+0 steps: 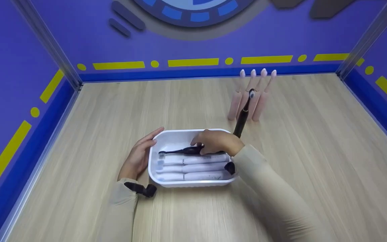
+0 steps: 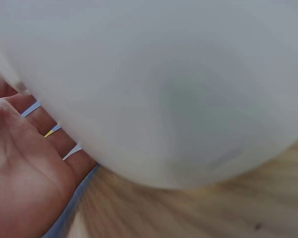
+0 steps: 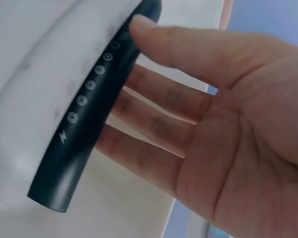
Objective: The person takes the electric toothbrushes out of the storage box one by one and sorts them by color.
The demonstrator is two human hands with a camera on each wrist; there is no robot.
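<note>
Inside tray (image 1: 193, 184) | right fingers (image 3: 156, 87) pinch black toothbrush (image 1: 190, 150) | left fingers (image 1: 150, 135) spread against tray | standing brush (image 1: 241, 123) part-hides pink ones (image 1: 262, 104)

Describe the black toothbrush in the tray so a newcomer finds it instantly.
Find the white tray on the wooden table. Inside, the right hand holds the black toothbrush, head pointing left. The toothbrushes beside it are pale.

light wood-grain table (image 1: 180, 215), white tray (image 1: 193, 184) on it, four pink toothbrushes (image 1: 260, 107) and one black toothbrush (image 1: 241, 123) standing beyond
</note>
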